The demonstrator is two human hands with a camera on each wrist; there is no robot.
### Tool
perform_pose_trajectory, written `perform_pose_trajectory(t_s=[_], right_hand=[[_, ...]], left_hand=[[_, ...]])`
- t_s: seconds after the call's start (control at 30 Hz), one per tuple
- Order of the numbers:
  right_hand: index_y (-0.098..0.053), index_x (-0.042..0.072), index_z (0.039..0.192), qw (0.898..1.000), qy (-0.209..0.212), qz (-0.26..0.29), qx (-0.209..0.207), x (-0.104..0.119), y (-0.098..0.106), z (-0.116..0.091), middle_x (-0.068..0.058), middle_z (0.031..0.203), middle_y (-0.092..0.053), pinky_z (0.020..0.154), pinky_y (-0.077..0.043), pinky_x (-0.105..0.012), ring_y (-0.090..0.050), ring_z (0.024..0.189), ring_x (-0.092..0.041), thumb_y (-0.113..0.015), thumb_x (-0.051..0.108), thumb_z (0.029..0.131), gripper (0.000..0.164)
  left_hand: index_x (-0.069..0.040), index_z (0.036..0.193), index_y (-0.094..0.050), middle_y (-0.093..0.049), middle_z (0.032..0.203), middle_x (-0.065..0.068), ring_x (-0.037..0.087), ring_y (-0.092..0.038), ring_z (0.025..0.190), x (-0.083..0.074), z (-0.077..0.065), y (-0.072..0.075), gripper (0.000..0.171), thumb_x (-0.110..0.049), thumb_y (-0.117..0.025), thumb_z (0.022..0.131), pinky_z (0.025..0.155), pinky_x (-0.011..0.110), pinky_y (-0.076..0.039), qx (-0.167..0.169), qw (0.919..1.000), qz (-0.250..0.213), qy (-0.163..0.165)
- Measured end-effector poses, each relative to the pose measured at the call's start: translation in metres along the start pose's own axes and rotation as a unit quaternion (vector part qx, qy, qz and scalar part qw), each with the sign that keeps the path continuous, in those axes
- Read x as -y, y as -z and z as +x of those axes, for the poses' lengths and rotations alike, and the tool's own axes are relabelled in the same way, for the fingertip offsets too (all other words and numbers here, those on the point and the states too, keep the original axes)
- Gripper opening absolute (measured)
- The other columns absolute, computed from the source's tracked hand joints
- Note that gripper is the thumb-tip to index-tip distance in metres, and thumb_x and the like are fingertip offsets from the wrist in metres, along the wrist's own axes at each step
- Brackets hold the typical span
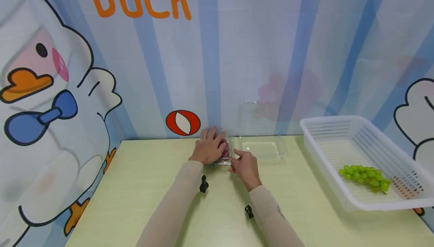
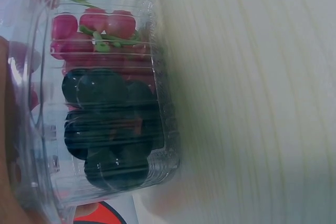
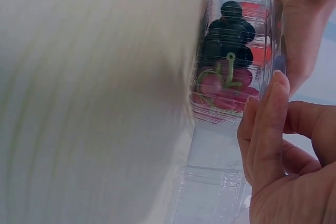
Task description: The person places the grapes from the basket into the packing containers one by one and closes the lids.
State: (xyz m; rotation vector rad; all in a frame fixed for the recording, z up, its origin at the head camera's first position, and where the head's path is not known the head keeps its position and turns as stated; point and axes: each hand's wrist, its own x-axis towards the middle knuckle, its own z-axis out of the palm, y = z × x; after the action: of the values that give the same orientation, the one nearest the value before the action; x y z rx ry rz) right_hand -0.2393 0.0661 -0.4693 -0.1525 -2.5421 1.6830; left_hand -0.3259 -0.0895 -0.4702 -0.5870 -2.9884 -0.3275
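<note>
My left hand (image 1: 208,149) rests on top of a closed clear plastic clamshell box (image 1: 230,141), its fingers spread across the lid. Inside the box lie red grapes (image 2: 73,45) with green stems and dark, nearly black grapes (image 2: 105,93). My right hand (image 1: 245,166) is at the box's near right corner. In the right wrist view its fingertips (image 3: 281,77) reach the lid's rim, the fingers fairly straight and the thumb apart from them. Part of the lid is hidden under the left hand.
A second clear clamshell (image 1: 262,149) stands unfolded right of the box, its lid raised by the backdrop. On the table's right side, a white perforated basket (image 1: 325,167) holds a bunch of green grapes (image 1: 366,177). A duck-print curtain (image 1: 237,51) hangs along the table's back edge.
</note>
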Motion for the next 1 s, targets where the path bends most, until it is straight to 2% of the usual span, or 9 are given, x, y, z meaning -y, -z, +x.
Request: perform_pose_trajectory(t_s=[0.13, 0.37, 0.8, 1.0], right_hand=[[-0.062, 0.002, 0.137, 1.000, 0.005, 0.000, -0.004, 0.0003, 0.0014, 0.0006, -0.005, 0.069, -0.071, 0.055, -0.057, -0.025, -0.071, 0.057, -0.017, -0.062, -0.001, 0.091, 0.047], [-0.062, 0.002, 0.137, 1.000, 0.003, 0.009, -0.005, -0.0003, 0.0017, 0.0005, -0.007, 0.070, -0.070, 0.056, -0.058, -0.026, -0.072, 0.058, -0.018, -0.062, -0.002, 0.090, 0.047], [-0.063, 0.004, 0.138, 1.000, -0.013, 0.027, -0.007, -0.0021, 0.0014, 0.0007, -0.008, 0.071, -0.069, 0.057, -0.059, -0.026, -0.067, 0.053, -0.010, -0.062, -0.001, 0.091, 0.047], [-0.064, 0.008, 0.137, 1.000, -0.016, 0.002, -0.011, -0.0022, 0.0006, 0.0009, -0.004, 0.068, -0.070, 0.056, -0.056, -0.026, -0.067, 0.054, -0.009, -0.064, 0.003, 0.090, 0.047]], left_hand=[[-0.032, 0.160, -0.034, -0.022, 0.168, 0.008, 0.039, -0.013, 0.155, -0.0001, 0.0002, 0.0007, 0.055, -0.048, -0.036, 0.107, 0.108, 0.070, -0.036, 0.001, 1.0000, -0.001, -0.001], [-0.033, 0.160, -0.034, -0.022, 0.168, 0.008, 0.039, -0.013, 0.155, -0.0010, 0.0007, 0.0016, 0.055, -0.048, -0.036, 0.107, 0.108, 0.070, -0.036, 0.001, 1.0000, 0.000, 0.000], [-0.032, 0.160, -0.034, -0.023, 0.168, 0.008, 0.039, -0.014, 0.155, -0.0010, 0.0007, 0.0004, 0.056, -0.048, -0.037, 0.106, 0.108, 0.071, -0.036, -0.002, 1.0000, 0.003, -0.001], [-0.032, 0.160, -0.034, -0.023, 0.168, 0.009, 0.040, -0.016, 0.154, -0.0012, -0.0003, 0.0014, 0.056, -0.049, -0.035, 0.107, 0.111, 0.073, -0.028, 0.000, 0.9998, 0.019, -0.002]])
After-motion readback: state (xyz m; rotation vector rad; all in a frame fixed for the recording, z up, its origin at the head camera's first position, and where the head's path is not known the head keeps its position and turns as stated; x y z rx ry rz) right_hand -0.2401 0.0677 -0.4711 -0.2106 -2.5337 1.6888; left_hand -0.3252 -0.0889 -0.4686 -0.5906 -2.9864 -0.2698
